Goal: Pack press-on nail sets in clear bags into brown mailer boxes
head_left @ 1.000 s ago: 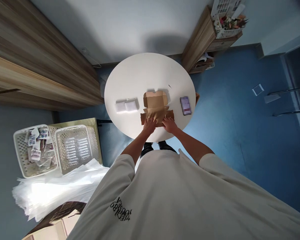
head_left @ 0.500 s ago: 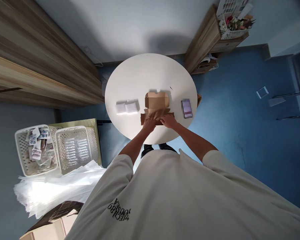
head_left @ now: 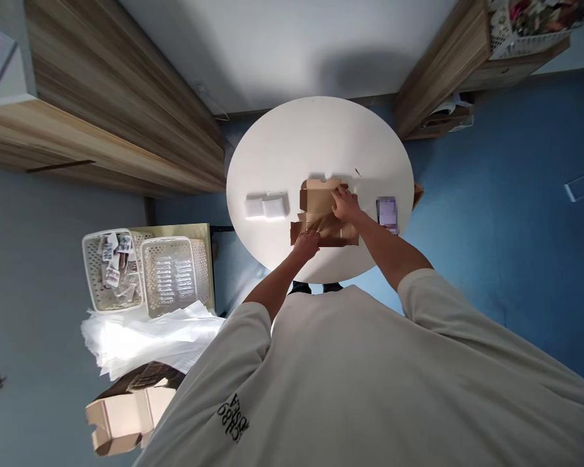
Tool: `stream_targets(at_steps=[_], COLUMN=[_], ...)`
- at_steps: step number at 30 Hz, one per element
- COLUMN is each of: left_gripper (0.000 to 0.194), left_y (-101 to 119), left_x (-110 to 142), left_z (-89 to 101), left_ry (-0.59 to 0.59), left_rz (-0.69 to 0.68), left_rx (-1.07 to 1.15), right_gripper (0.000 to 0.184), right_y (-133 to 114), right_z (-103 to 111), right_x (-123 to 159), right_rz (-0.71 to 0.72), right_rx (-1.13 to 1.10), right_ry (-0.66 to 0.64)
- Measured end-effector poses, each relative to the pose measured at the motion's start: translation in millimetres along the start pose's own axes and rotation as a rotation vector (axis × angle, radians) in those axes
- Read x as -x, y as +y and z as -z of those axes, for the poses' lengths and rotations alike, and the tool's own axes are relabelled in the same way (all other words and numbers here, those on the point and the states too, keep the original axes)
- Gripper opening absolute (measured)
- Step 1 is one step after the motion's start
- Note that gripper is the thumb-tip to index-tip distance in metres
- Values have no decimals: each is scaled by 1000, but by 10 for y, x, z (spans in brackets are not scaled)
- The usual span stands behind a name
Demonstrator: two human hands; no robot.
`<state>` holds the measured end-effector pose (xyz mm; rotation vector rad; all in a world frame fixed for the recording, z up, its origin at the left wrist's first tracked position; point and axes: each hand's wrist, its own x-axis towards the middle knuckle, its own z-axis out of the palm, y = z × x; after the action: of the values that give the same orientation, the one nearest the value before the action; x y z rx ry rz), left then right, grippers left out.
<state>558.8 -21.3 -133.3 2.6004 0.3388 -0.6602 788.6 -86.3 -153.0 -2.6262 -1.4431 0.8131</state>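
A brown cardboard box [head_left: 318, 201], unfolded with its flaps spread, lies on the round white table [head_left: 316, 123]. My left hand [head_left: 307, 242] is at its near edge, fingers over the front panel and thumb lower, closed on the cardboard. Farther up, my right hand [head_left: 345, 203] rests on the box's right side, its fingers apart over the side flap and middle panel. Part of that flap is hidden under the hand. To the left of the box lie two white folded pads [head_left: 264, 207], touching neither hand.
A phone [head_left: 387, 215] lies near the table's right edge, and a small dark scrap [head_left: 358, 172] beyond the box. Down left are white baskets [head_left: 170, 241] of clear plastic packs, white sheets [head_left: 146, 340] and an open carton [head_left: 126, 415]. Wooden cabinets [head_left: 141, 110] flank the table.
My right hand has moved from the box's near edge up to its right side flap. My left hand stays at the near edge. The whole view has shifted.
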Motion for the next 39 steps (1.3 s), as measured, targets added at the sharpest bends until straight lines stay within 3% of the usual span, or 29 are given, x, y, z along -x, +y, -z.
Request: stream_targets(at_steps=[3, 11, 16, 19, 24, 31, 39], left_gripper=[70, 65, 102, 112, 111, 105, 106], left_y=[-6, -5, 38, 61, 72, 26, 2], left_x=[0, 18, 24, 17, -27, -69, -52], left_z=[7, -31, 12, 51, 60, -26, -73], left_ry=[-11, 0, 13, 16, -1, 33, 41], left_rz=[-5, 41, 64, 83, 121, 118, 75], left_rx=[13, 19, 16, 24, 36, 89, 114], right_gripper=[71, 75, 68, 65, 74, 117, 114], right_y=[6, -34, -84, -124, -186, -280, -342], right_z=[-13, -19, -89, -128, -199, -375, -486], right_x=[-45, 24, 202, 322, 520, 836, 931], right_rz=[-33, -39, -46, -52, -36, 107, 68], right_rx=[-2, 8, -6, 18, 78, 125, 161], right_ry=[-37, -23, -7, -37, -97, -176, -163])
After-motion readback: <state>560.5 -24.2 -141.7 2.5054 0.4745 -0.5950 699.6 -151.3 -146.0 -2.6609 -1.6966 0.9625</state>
